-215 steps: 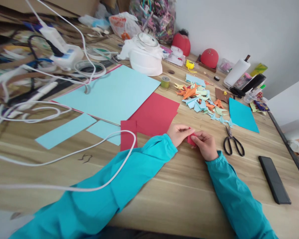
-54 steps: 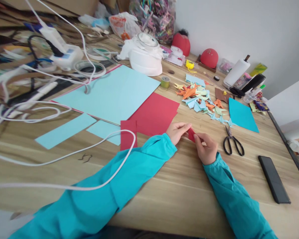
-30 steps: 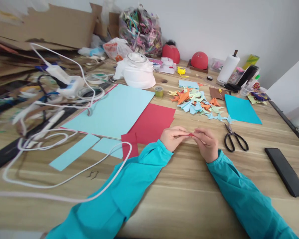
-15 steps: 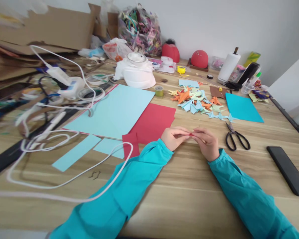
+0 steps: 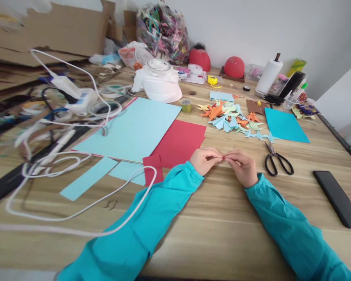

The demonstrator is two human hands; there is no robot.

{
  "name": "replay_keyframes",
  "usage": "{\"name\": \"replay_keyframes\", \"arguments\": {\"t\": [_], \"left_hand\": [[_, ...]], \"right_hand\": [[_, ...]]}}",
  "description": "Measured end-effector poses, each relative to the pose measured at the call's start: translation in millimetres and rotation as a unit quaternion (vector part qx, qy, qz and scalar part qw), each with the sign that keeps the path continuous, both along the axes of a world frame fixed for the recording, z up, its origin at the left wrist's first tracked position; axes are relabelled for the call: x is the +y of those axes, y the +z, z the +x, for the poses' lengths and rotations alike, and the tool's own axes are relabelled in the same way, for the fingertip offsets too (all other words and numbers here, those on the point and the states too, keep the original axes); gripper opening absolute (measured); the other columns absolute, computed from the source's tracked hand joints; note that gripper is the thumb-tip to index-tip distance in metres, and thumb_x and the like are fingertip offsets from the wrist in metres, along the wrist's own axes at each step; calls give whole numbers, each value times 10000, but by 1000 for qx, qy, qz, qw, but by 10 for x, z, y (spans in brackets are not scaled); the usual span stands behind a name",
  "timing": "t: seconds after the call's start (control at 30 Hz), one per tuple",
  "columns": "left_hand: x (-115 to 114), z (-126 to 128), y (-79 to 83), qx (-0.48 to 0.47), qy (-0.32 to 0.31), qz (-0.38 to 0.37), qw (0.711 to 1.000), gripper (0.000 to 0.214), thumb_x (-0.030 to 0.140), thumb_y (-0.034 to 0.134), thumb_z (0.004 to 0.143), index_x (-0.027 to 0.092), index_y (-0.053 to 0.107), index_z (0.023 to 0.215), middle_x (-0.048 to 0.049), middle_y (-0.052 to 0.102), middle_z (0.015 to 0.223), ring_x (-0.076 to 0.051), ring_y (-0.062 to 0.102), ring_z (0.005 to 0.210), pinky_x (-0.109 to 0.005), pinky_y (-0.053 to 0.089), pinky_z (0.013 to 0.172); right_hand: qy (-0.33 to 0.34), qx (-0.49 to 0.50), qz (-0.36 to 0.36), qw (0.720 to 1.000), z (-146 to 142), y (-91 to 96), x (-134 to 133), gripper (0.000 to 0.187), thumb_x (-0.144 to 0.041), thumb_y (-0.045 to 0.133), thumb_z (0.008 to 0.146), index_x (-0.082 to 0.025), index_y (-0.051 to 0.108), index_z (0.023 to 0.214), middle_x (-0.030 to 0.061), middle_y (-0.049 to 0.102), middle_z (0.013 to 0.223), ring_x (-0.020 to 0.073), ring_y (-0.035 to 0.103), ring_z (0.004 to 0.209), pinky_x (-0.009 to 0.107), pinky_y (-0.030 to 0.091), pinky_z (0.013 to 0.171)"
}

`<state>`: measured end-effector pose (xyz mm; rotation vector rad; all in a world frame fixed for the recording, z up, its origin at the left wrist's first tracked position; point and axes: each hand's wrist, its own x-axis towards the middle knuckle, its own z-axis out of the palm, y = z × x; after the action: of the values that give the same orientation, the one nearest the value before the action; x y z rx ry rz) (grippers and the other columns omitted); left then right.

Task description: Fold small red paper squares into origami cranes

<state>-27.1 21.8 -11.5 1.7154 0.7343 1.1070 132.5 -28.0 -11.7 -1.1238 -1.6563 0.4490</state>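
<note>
Between my fingertips is a small piece of red paper (image 5: 224, 157), mostly hidden by the fingers. My left hand (image 5: 205, 160) pinches it from the left, and my right hand (image 5: 242, 167) pinches it from the right, so the tips meet over the wooden table. Beside my left hand lie red paper sheets (image 5: 181, 142) and a smaller red strip (image 5: 152, 168). Beyond the hands sits a pile of folded paper cranes (image 5: 226, 117) in orange, blue, yellow and green. Black-handled scissors (image 5: 276, 160) rest to the right of my right hand.
Light blue sheets (image 5: 134, 125) and a blue strip (image 5: 89, 178) lie on the left. A white cable (image 5: 90, 212) loops across my left forearm. On the right are a black phone (image 5: 337, 199) and a bright blue sheet (image 5: 286, 125). A green spool (image 5: 186, 105) stands behind.
The fingers have shifted slightly around the red paper, and less of it shows now. Both hands stay in nearly the same place; the view has moved a little.
</note>
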Motion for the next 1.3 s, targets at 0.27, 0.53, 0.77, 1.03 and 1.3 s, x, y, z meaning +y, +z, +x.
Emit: {"name": "replay_keyframes", "arguments": {"t": [0.27,0.53,0.77,1.03,1.3], "left_hand": [[1,6,-37,-18,27,-4,999,113,236,672,680,132,706,710,-114,696,803,-177,649,743,-288,524,692],[-1,19,-33,-1,21,73,997,107,242,669,696,153,717,731,-82,679,784,-146,628,698,-250,519,624],[-6,23,-34,3,20,95,995,100,214,635,733,147,709,719,-68,671,736,-137,624,688,-249,523,655],[-13,33,-43,9,13,113,993,100,192,619,741,130,695,721,-70,657,727,-128,615,665,-236,517,613],[-19,22,-46,30,49,206,977,98,159,587,763,129,679,743,-72,652,732,-132,604,689,-251,509,637]], "right_hand": [[-29,67,-26,997,38,-91,58,68,-226,681,720,-231,704,784,50,678,835,190,625,852,340,510,781],[8,72,-21,997,21,-100,47,74,-179,677,722,-229,714,764,49,684,832,177,636,801,321,517,738],[30,78,-20,996,14,-94,48,58,-179,668,728,-225,701,732,44,685,789,173,631,755,317,520,692],[45,60,-2,997,36,-78,46,49,-180,656,739,-210,670,702,41,673,752,160,621,706,306,516,651],[1,14,-13,1000,5,-54,15,76,-193,623,765,-198,662,829,70,672,833,184,630,801,329,527,716]]}}
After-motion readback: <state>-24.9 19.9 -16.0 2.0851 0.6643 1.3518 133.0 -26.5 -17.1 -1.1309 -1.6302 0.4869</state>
